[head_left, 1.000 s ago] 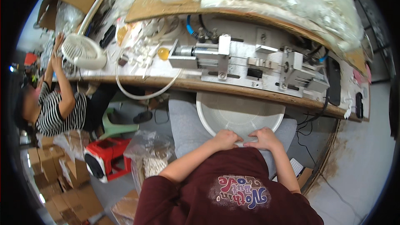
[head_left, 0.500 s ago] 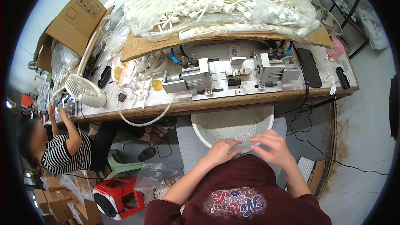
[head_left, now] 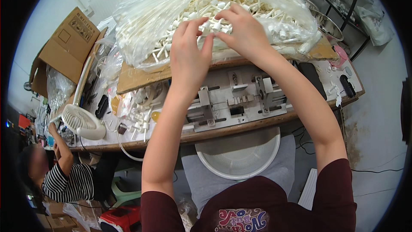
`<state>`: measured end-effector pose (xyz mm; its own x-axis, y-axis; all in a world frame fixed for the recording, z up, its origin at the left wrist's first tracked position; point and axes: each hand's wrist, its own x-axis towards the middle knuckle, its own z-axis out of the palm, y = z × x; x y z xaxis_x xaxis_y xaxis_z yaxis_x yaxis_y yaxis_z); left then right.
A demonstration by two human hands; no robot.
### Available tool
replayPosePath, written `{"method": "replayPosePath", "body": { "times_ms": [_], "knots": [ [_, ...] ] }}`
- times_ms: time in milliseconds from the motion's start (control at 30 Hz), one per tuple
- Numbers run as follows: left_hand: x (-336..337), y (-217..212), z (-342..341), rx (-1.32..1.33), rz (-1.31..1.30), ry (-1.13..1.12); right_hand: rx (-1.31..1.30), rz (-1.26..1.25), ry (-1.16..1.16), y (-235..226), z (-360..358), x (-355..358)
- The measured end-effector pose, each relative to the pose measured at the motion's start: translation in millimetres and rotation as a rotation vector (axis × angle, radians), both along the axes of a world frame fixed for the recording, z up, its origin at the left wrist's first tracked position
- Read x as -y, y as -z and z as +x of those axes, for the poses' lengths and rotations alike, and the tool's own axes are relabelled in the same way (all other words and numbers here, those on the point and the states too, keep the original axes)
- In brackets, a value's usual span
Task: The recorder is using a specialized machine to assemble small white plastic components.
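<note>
Both forearms stretch forward and up from the dark red sleeves. The left hand (head_left: 188,56) is palm down with fingers curled forward; the right hand (head_left: 241,29) lies just beside it, fingertips pinched together.

Bag of plastic parts (head_left: 163,13) on board (head_left: 141,79) behind jig (head_left: 234,101), basin (head_left: 238,157) on lap below

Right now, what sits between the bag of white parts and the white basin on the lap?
Head view: the metal jig on the wooden bench edge lies between the clear bag of white parts and the white basin.
</note>
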<state>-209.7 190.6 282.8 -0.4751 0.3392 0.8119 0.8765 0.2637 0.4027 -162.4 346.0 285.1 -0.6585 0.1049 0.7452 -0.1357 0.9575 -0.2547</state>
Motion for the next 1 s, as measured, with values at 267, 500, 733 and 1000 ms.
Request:
{"method": "replayPosePath", "body": {
  "times_ms": [267,500,733,1000],
  "knots": [
    [-18.9,33.9,-55.3,0.071,-0.358,-0.147,0.167,-0.083,-0.061,24.7,-21.1,-20.3],
    [18.2,15.5,-13.4,-0.010,-0.037,0.115,0.064,-0.226,-0.304,34.2,102.9,13.8],
    [55.4,17.0,55.2,-0.020,-0.076,0.212,0.239,0.165,-0.226,94.2,164.1,55.0],
    [70.2,48.0,92.9,0.089,-0.161,0.205,0.312,0.342,-0.113,98.2,151.9,57.8]
  ]
}}
